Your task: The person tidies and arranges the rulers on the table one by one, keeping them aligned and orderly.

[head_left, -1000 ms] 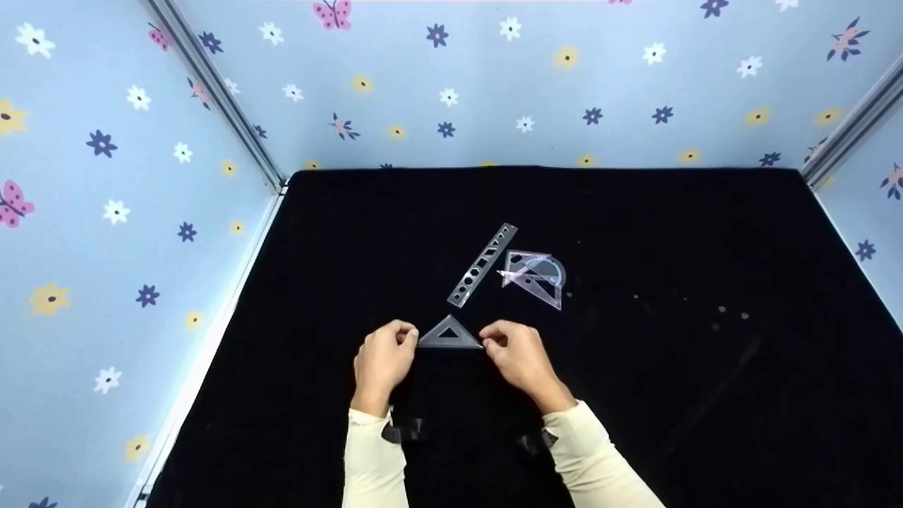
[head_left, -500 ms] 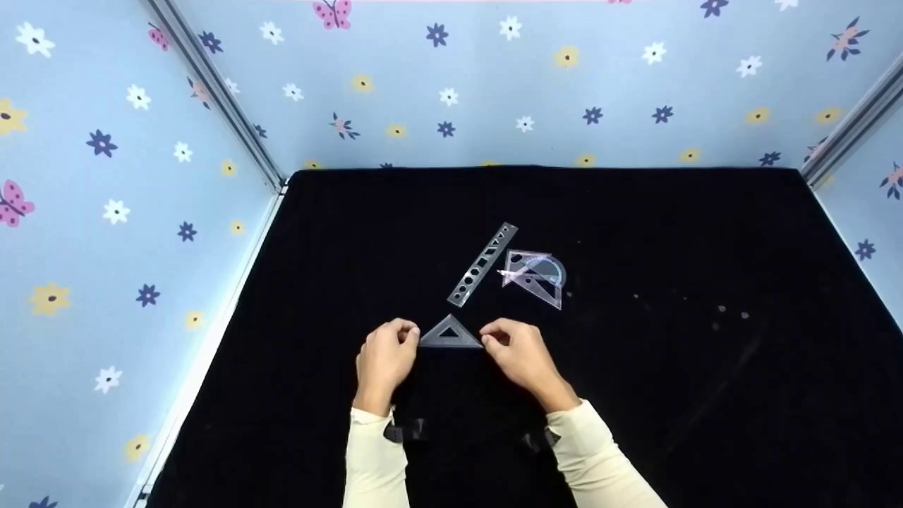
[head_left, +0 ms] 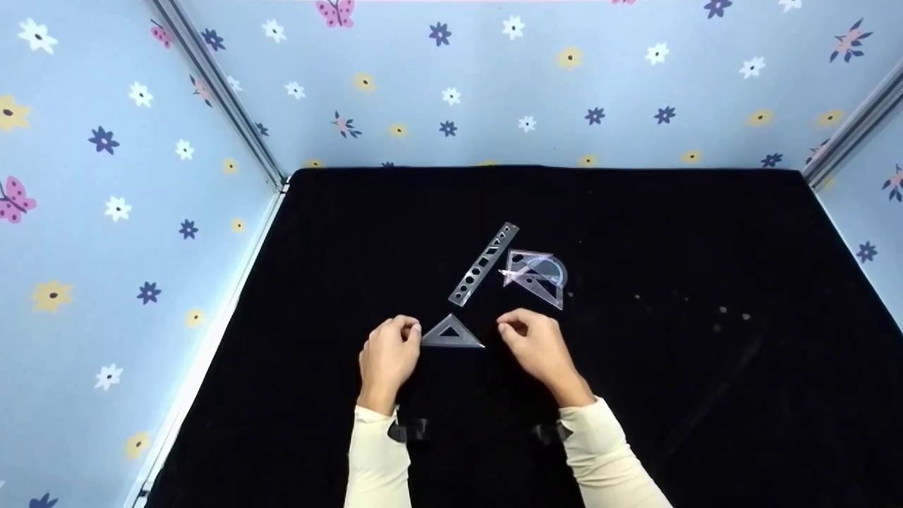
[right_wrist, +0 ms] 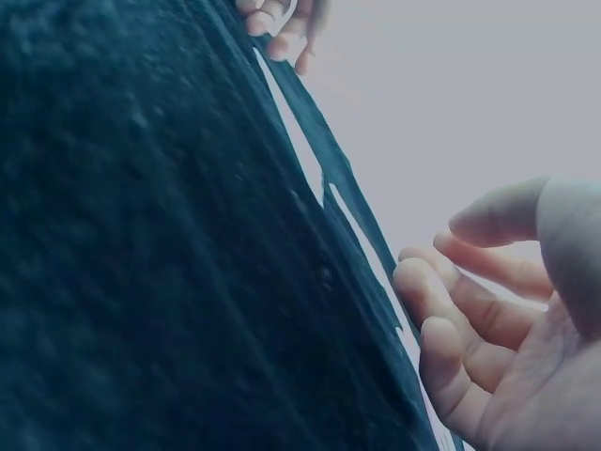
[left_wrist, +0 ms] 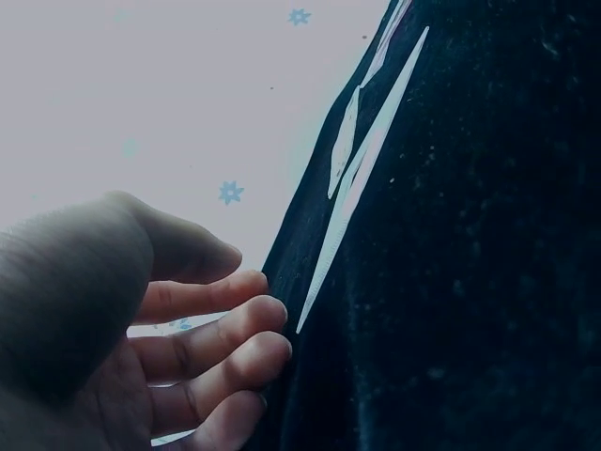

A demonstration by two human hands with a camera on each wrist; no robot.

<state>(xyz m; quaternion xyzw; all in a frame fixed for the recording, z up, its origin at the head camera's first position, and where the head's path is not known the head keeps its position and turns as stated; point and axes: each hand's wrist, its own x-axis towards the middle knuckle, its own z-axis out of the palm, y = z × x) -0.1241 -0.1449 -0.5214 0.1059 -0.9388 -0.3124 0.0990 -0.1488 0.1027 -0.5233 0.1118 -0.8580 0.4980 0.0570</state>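
Note:
A clear set square [head_left: 465, 339] with a triangular cut-out lies on the black cloth, its long side towards me. My left hand [head_left: 388, 358] is by its left corner, fingers loosely curled; in the left wrist view the fingertips [left_wrist: 272, 348] stand just short of the set square [left_wrist: 324, 268], with nothing between them and the thumb. To the right of the other corner, my right hand [head_left: 540, 346] is apart from it, and no object shows in its loosely bent fingers [right_wrist: 441, 348]. Beyond the set square a clear stencil ruler [head_left: 471, 274] lies slanted.
Right of the ruler, a pinkish set square [head_left: 554, 300] and a protractor [head_left: 562, 270] overlap. The black cloth [head_left: 705, 402] covers the table, with small pale specks at right. Flower-patterned walls [head_left: 494, 77] stand at the back and sides.
My right hand has moved right, away from the set square's right corner. The left hand has shifted very slightly right; the set square lies nearly as before.

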